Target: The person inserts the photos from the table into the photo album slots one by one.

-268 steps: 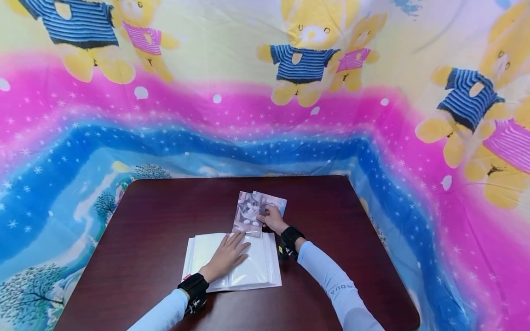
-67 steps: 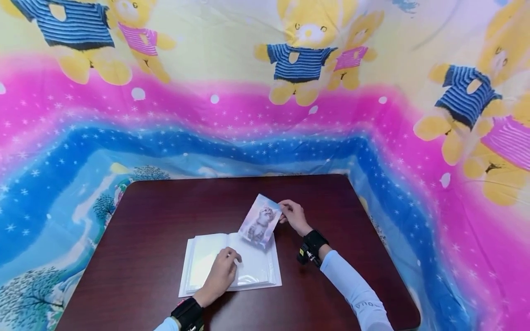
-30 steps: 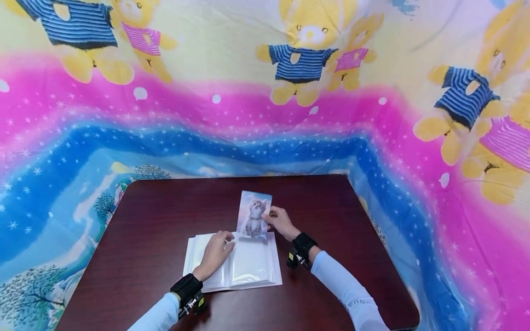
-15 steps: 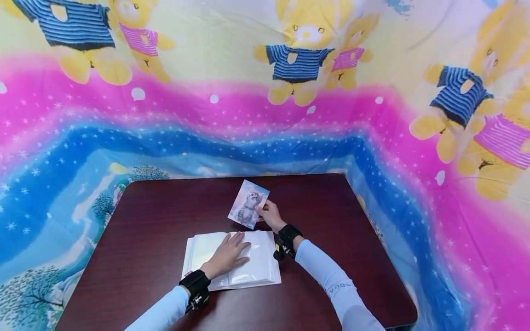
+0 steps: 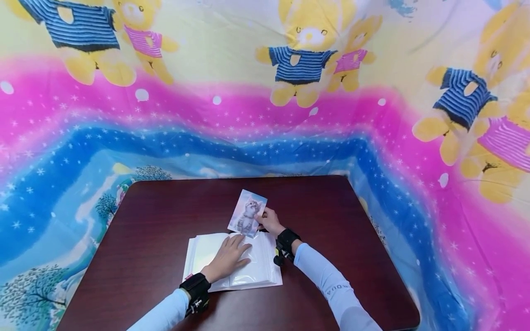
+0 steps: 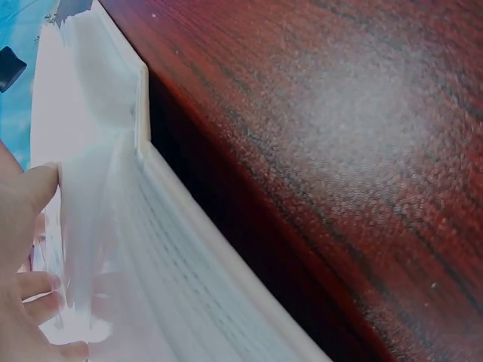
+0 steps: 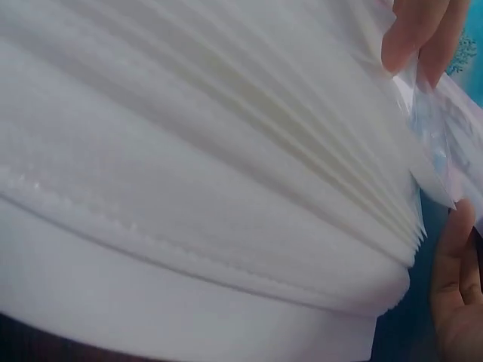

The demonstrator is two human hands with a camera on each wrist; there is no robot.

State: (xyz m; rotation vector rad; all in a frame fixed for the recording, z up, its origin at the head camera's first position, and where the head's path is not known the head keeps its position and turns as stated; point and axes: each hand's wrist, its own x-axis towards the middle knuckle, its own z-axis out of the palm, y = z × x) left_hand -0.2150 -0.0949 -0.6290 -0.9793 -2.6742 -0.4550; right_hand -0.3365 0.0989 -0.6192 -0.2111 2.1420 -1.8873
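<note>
A white photo album [image 5: 258, 266] with clear plastic sleeves lies spread on the table. My left hand [image 5: 225, 259] rests across its middle with fingers extended, the fingertips near the top edge of the right page. In the left wrist view, the left fingers [image 6: 38, 188] touch the shiny plastic. My right hand [image 5: 271, 224] pinches a kitten photo [image 5: 247, 212] by its right edge, thumb on the picture side. The photo tilts, its lower corner at the top of the right page's sleeve. The right wrist view has the photo [image 7: 466, 124] beside the sleeve's loose plastic edge [image 7: 434, 181].
The dark red-brown table [image 5: 174, 207] has rounded corners. A curtain [image 5: 215, 128] printed with bears and snowflakes hangs behind it and along both sides. Black camera bands [image 5: 196, 287] sit on both wrists.
The grey-and-white cat picture seen earlier no longer shows; the kitten photo does. Over the last half second the right hand brought it down to the page's top edge. The left hand flattened onto the album.
</note>
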